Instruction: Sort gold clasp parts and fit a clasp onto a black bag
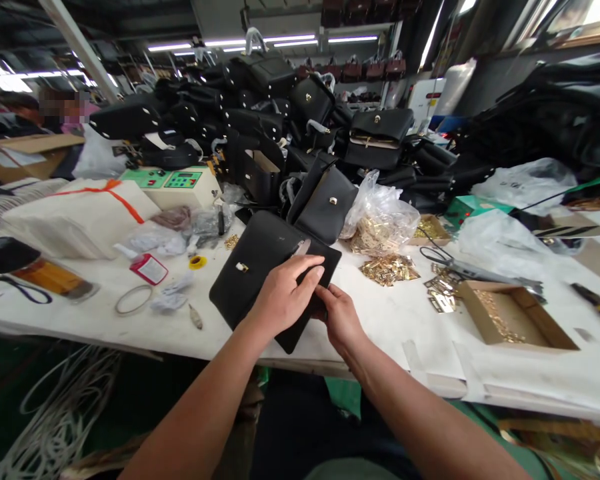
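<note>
A black leather handbag [250, 257] lies tilted across the front of the table, its flap showing a small gold-coloured clasp part. Across its right part lies my left hand [287, 293], fingers stretched toward the right and thumb alongside; some of its fingers are hidden. A translucent strip [303, 248] shows just beyond those fingertips. My right hand [343, 317] grips the bag's right edge, thumb on top and the other fingers curled beneath. Directly behind stands another black handbag [327, 203] with a gold clasp.
Gold metal fittings [390, 269] lie right of the bag, near a cardboard tray [540, 320]. Leftward are a red bottle [149, 268], yellow tape [197, 262] and an amber drink bottle [50, 273]. Many black bags [265, 73] are piled behind. A person sits far left.
</note>
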`<state>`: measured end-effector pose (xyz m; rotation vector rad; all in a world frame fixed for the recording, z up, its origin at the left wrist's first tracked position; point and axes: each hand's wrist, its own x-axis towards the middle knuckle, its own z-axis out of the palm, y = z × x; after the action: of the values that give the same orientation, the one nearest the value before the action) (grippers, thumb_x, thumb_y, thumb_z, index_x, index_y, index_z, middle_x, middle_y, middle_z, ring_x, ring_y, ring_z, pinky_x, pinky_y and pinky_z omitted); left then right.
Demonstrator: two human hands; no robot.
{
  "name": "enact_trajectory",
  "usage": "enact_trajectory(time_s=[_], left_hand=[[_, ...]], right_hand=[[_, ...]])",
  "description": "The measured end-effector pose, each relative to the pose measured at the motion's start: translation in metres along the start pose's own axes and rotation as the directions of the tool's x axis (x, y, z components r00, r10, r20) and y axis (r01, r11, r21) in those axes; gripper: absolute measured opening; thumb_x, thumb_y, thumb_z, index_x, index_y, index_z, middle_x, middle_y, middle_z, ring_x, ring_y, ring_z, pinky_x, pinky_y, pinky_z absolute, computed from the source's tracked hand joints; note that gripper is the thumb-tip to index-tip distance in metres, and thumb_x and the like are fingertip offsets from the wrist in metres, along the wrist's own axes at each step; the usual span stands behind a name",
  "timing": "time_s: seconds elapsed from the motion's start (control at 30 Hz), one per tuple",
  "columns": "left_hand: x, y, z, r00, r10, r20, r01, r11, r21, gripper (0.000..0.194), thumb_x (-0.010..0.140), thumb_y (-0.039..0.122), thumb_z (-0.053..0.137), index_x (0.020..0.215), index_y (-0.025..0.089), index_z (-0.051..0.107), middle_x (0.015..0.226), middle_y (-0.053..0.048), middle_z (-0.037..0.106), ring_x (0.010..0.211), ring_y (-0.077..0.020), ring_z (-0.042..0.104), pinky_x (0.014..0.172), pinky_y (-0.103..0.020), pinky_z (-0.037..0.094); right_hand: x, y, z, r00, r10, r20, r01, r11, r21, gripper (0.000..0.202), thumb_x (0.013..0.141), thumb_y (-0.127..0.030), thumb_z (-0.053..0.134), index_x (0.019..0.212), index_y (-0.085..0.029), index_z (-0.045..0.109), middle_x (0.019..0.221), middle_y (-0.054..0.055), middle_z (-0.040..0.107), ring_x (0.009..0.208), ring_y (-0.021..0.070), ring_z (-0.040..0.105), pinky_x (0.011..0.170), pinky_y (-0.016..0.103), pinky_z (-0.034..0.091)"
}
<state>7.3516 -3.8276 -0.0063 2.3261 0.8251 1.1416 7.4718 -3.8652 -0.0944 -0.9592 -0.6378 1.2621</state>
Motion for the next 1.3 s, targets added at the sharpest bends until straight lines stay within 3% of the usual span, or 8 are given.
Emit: enact_trajectory(time_s=[0.1, 0.23, 0.33, 0.5, 0.8, 1.03, 1.17, 1.3], left_hand=[[-0.033, -0.017, 0.013, 0.999, -0.043, -0.011, 0.043, 0.999, -0.013, 0.033, 0.097, 0.028, 0.056, 0.126, 0.022, 0.07, 0.123, -0.008, 0.069, 0.116, -0.025, 0.064, 0.106, -0.037, 0.046], [-0.08, -0.042, 0.033, 0.999, 0.019, 0.048, -0.031, 0.964, 0.263, 0.046, 0.09, 0.024, 0.062, 0.136, 0.018, 0.061, 0.131, -0.01, 0.065, 0.125, -0.0258, 0.059, 0.111, -0.038, 0.043], [-0.095, -0.052, 0.046, 0.995, 0.09, 0.048, -0.102, 0.899, 0.426, 0.053, 0.088, 0.026, 0.066, 0.139, 0.014, 0.055, 0.135, -0.012, 0.062, 0.127, -0.0277, 0.056, 0.113, -0.042, 0.042], [-0.085, -0.052, 0.045, 0.993, 0.117, -0.004, -0.098, 0.85, 0.518, 0.031, 0.097, 0.018, 0.055, 0.128, 0.017, 0.061, 0.128, -0.005, 0.066, 0.121, -0.0218, 0.059, 0.107, -0.038, 0.046], [-0.069, -0.043, 0.0, 0.979, 0.168, 0.112, -0.2, 0.726, 0.658, 0.027, 0.098, 0.018, 0.05, 0.117, 0.021, 0.068, 0.116, 0.001, 0.072, 0.1, -0.0207, 0.067, 0.088, -0.038, 0.05], [-0.085, -0.043, 0.035, 0.98, 0.199, 0.005, -0.16, 0.773, 0.614, 0.025, 0.1, 0.023, 0.053, 0.122, 0.018, 0.064, 0.118, -0.004, 0.07, 0.105, -0.0211, 0.064, 0.091, -0.035, 0.047], [-0.086, -0.058, 0.046, 0.975, 0.216, -0.057, -0.147, 0.812, 0.565, 0.017, 0.098, 0.021, 0.059, 0.113, 0.021, 0.066, 0.109, 0.0, 0.072, 0.097, -0.0172, 0.066, 0.09, -0.031, 0.046], [-0.078, -0.066, 0.049, 0.963, 0.245, -0.113, -0.153, 0.841, 0.518, 0.012, 0.096, 0.02, 0.064, 0.107, 0.022, 0.066, 0.105, 0.003, 0.073, 0.093, -0.0128, 0.066, 0.087, -0.026, 0.047]], right_hand=[[0.004, 0.011, -0.014, 0.988, 0.145, -0.046, -0.138, 0.981, 0.139, 0.039, 0.074, -0.04, 0.078, 0.099, -0.013, 0.063, 0.089, 0.005, 0.063, 0.075, 0.0147, 0.058, 0.058, 0.023, 0.05], [0.006, 0.009, -0.02, 0.978, 0.205, -0.032, -0.195, 0.962, 0.193, 0.042, 0.069, -0.038, 0.081, 0.098, -0.013, 0.063, 0.093, 0.007, 0.065, 0.08, 0.0167, 0.06, 0.06, 0.026, 0.054], [0.006, 0.005, -0.017, 0.977, 0.21, 0.022, -0.211, 0.969, 0.13, 0.044, 0.069, -0.042, 0.083, 0.094, -0.013, 0.061, 0.088, 0.006, 0.064, 0.077, 0.0166, 0.06, 0.062, 0.026, 0.053], [0.002, 0.004, -0.017, 0.978, 0.199, 0.062, -0.204, 0.976, 0.08, 0.046, 0.075, -0.049, 0.082, 0.088, -0.014, 0.056, 0.081, 0.003, 0.061, 0.074, 0.0153, 0.061, 0.066, 0.027, 0.054], [0.004, 0.008, -0.011, 0.904, 0.32, 0.284, -0.354, 0.932, 0.078, 0.054, 0.083, -0.053, 0.074, 0.109, -0.007, 0.061, 0.102, 0.017, 0.07, 0.083, 0.0217, 0.071, 0.069, 0.026, 0.055], [-0.008, 0.019, -0.032, 0.923, 0.269, 0.276, -0.284, 0.959, 0.016, 0.059, 0.081, -0.063, 0.074, 0.103, -0.011, 0.061, 0.089, 0.009, 0.068, 0.07, 0.0164, 0.068, 0.064, 0.024, 0.052], [-0.021, 0.011, -0.063, 0.941, 0.227, 0.252, -0.198, 0.971, -0.135, 0.061, 0.084, -0.062, 0.072, 0.114, -0.011, 0.062, 0.095, 0.012, 0.069, 0.078, 0.0172, 0.069, 0.068, 0.024, 0.051], [-0.015, -0.011, -0.106, 0.991, 0.079, 0.105, -0.033, 0.922, -0.387, 0.054, 0.083, -0.059, 0.073, 0.107, -0.011, 0.066, 0.09, 0.009, 0.068, 0.077, 0.017, 0.066, 0.068, 0.027, 0.048]])
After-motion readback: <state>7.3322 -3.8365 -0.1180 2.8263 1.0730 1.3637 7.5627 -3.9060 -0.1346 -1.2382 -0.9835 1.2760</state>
